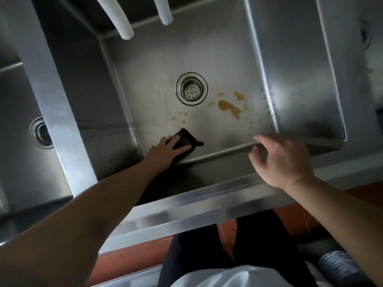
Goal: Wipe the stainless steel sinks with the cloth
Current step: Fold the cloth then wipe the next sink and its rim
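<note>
A deep stainless steel sink [207, 48] fills the middle of the view, with a round drain strainer [191, 89] in its floor. Brown stains [230, 106] lie on the floor to the right of the drain. A dark cloth [184, 139] lies flat on the sink floor near the front wall. My left hand [165, 151] presses on the cloth with straight fingers. My right hand [284, 160] hovers above the front right of the sink, fingers loosely curled, holding nothing.
A second sink [18, 112] with its own drain [41, 132] lies to the left, behind a steel divider [60, 112]. Two white hose ends [124, 27] hang over the back wall. The steel front rim [186, 204] runs below my arms, above a red-brown floor.
</note>
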Demonstrator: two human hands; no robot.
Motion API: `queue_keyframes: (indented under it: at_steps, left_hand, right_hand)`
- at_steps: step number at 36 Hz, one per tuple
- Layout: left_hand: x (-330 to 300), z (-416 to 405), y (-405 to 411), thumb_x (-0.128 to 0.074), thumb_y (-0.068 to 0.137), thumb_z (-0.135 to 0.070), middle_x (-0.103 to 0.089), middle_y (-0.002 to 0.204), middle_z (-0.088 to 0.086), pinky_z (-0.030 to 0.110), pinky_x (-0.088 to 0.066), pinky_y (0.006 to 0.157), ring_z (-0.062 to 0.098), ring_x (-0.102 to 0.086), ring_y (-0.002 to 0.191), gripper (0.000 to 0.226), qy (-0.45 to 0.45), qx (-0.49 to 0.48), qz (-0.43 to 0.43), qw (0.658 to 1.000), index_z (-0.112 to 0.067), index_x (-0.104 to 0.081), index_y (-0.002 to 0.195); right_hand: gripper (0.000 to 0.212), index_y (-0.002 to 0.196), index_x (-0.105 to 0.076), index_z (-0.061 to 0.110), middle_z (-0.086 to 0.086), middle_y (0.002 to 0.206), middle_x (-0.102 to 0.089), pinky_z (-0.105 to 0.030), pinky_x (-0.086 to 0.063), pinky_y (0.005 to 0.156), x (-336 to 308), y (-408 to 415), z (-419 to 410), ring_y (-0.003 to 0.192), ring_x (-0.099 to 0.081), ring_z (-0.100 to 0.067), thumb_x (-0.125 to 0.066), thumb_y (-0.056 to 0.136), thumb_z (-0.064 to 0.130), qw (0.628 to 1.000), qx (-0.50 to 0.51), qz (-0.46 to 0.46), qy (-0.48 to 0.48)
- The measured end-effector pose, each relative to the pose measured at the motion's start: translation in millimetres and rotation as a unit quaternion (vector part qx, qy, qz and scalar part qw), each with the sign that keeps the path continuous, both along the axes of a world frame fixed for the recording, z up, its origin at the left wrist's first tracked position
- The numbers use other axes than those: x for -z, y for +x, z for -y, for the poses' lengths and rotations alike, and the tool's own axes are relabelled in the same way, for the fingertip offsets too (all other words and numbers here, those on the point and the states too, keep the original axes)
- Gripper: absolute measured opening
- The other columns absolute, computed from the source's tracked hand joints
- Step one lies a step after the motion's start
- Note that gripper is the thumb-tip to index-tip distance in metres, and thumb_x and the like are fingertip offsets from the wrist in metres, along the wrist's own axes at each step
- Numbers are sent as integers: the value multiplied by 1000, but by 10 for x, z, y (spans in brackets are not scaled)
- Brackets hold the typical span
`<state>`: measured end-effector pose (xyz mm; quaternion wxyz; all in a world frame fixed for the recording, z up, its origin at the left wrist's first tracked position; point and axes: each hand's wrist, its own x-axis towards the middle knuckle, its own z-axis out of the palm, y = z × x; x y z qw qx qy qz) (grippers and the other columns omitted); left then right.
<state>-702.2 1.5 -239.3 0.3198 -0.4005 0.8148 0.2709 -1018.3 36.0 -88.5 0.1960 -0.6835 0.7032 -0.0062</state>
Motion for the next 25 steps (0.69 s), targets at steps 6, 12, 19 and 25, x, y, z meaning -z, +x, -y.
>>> queue_keyframes:
  at_steps: [6,12,19,25]
  left_hand:
    - [72,141,33,-54,82,0,-5,158,-2,48,-44,96,39,-26,128,96,-10,-330,-9,944,-51,-12,152]
    - [114,408,-39,-49,99,-25,-5,159,7,51,-31,113,40,-20,137,66,-71,-508,20,858,-41,-16,155]
    - [187,456,6,-57,91,-15,-34,148,17,45,-33,115,37,-38,134,73,-118,-615,-77,776,-24,-26,156]
    - [175,286,88,-50,95,-20,-58,130,7,45,-48,103,27,-60,112,47,-107,-552,-178,808,-27,-50,141]
  right_hand:
    - [47,128,-65,12,-7,135,-63,-43,-55,91,21,-24,17,117,-63,-28,-51,85,28,999,-33,5,-2]
    - [50,129,-64,10,-10,136,-63,-45,-54,94,-2,-21,10,119,-62,-30,-51,85,28,1000,-17,4,6]
    - [49,128,-65,9,-10,133,-65,-44,-56,90,-31,-6,9,114,-65,-31,-47,87,29,1000,-14,6,14]
    - [52,128,-65,10,-10,133,-65,-45,-56,89,-16,-11,4,113,-65,-31,-44,87,33,1000,-7,9,20]
